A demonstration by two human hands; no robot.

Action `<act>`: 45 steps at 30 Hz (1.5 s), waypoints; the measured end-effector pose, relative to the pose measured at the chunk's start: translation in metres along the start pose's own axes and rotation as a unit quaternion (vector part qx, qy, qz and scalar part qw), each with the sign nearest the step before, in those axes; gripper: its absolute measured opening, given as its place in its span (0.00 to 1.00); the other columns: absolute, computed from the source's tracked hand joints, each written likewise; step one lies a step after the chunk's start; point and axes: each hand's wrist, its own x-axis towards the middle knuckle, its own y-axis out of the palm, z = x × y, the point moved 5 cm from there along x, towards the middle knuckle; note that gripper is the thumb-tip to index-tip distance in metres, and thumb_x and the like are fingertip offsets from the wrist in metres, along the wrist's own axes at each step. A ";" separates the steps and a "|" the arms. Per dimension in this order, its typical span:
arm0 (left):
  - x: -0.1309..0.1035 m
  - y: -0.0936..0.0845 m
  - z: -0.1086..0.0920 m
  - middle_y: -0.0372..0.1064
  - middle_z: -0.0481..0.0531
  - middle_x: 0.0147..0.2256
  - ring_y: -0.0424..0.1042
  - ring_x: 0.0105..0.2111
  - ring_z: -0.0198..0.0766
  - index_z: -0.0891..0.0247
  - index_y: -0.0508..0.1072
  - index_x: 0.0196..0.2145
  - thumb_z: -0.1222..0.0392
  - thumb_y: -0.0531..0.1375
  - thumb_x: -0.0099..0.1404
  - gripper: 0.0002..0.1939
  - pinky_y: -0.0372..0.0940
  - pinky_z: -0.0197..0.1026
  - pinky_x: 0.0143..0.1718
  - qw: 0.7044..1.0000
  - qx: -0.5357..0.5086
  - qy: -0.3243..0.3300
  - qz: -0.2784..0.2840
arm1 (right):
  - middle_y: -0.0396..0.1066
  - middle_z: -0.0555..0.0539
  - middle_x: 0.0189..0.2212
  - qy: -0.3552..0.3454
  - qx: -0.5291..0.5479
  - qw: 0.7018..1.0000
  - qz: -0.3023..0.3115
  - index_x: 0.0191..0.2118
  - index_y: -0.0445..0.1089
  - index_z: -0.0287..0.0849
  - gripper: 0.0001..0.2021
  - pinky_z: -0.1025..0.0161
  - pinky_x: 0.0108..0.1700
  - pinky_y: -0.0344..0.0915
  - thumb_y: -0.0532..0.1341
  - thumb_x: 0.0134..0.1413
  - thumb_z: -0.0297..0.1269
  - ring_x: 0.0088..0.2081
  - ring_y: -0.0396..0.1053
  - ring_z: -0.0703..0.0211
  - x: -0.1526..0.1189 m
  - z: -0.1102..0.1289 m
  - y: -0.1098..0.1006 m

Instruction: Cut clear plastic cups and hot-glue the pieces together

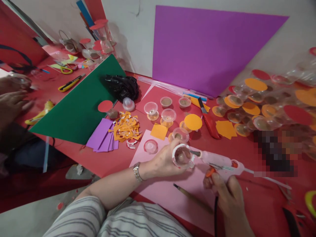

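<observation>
My left hand, with a watch on its wrist, holds a clear plastic cup whose rim has white glue round it. The mouth of the cup faces up toward me. In my right hand is a pink glue gun, fingers wrapped round its handle near the orange trigger. Its nozzle meets the right side of the cup's rim. Beneath both hands lies a pink sheet, bearing a brown-handled tool and a round clear lid.
Clear cups, orange scraps, purple cards and a red cutter lie beyond my hands. Many joined cups crowd the right. A green board slants at left, near another person's hands.
</observation>
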 end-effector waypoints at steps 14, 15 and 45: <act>0.004 -0.004 0.005 0.68 0.47 0.35 0.63 0.27 0.29 0.59 0.57 0.40 0.58 0.66 0.55 0.21 0.61 0.35 0.29 0.999 -0.045 -0.003 -0.029 | 0.64 0.52 0.17 0.007 -0.002 1.000 0.028 0.22 0.63 0.44 0.19 0.63 0.24 0.60 0.63 0.58 0.48 0.21 0.61 0.62 -0.001 -0.003 -0.004; 0.004 -0.004 0.004 0.68 0.47 0.35 0.63 0.27 0.29 0.59 0.57 0.40 0.58 0.66 0.55 0.21 0.61 0.34 0.29 0.999 -0.041 0.003 -0.028 | 0.64 0.52 0.17 0.005 -0.001 1.000 0.025 0.22 0.63 0.44 0.19 0.63 0.24 0.60 0.64 0.58 0.48 0.21 0.61 0.62 -0.001 -0.003 -0.004; 0.003 -0.002 0.004 0.66 0.50 0.40 0.67 0.34 0.34 0.60 0.65 0.45 0.65 0.64 0.57 0.18 0.65 0.39 0.36 0.992 -0.122 -0.001 0.024 | 0.62 0.54 0.15 -0.010 0.054 0.998 0.017 0.24 0.62 0.44 0.18 0.64 0.22 0.62 0.66 0.56 0.48 0.20 0.64 0.63 0.002 -0.010 -0.006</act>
